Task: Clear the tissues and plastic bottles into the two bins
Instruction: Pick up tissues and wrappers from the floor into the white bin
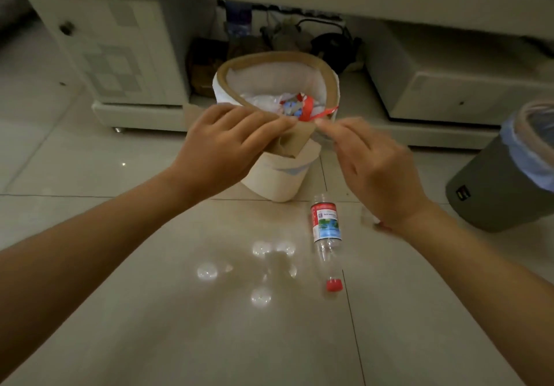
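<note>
Left hand (227, 142) and right hand (371, 163) above white bin (278, 181), bottle (326, 235) beside

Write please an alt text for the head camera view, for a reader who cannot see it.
Two bare hands meet over the near rim of a white bin already holding bottles and wrappers; the left hand rests on its brown rim, and the right hand is blurred. A plastic bottle with a red cap lies on the tiled floor, and a grey bin stands to the right.
</note>
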The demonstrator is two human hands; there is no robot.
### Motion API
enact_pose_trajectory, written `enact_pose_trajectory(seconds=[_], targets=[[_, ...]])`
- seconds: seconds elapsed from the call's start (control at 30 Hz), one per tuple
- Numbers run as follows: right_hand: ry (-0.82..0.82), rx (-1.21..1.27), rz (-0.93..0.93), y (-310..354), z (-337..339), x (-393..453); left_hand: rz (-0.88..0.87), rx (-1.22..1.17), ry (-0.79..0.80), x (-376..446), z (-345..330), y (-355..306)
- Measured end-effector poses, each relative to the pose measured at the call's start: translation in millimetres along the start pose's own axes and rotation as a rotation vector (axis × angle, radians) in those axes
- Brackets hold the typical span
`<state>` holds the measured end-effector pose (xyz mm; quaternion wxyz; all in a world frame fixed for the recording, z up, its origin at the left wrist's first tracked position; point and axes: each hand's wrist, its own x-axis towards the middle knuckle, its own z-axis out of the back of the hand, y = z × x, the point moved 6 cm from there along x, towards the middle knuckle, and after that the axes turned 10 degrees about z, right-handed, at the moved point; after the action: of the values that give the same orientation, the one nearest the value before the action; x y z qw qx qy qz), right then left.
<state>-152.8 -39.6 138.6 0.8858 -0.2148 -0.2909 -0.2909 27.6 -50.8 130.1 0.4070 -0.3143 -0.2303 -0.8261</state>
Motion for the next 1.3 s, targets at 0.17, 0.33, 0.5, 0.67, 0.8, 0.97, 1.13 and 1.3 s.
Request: enact_pose_trajectory(seconds=[0.17, 0.33, 0.5, 0.67, 0.8, 0.97, 1.13, 1.3], targets=[[0.022, -0.063, -0.015, -35, -25, 49, 0.091, -0.016, 0.003, 47, -21, 30], [0.054, -0.178, -0.086, -64, -60, 63, 0.16, 0.002, 0.175, 65, -75, 63], [0.08, -0.241, -0.148, -97, -84, 71, 0.241, -0.024, 0.26, 66, -110, 87], [0.019, -0.219, -0.15, -103, -92, 79, 0.315, -0.27, 0.44, 70, -134, 96], [0.057, 0.204, -0.227, -89, -114, 74, 0.468, -0.519, 0.57, 65, -142, 96], [0.081, 0.414, -0.435, -91, -124, 52, 0.561, -0.607, 0.642, 68, -145, 93], [0.155, 0.312, -0.35, -89, -112, 40, 0.605, -0.482, 0.805, 80, -159, 88], [0.304, 0.263, -0.284, -82, -111, 32, 0.615, -0.032, 0.867, 88, -173, 102]])
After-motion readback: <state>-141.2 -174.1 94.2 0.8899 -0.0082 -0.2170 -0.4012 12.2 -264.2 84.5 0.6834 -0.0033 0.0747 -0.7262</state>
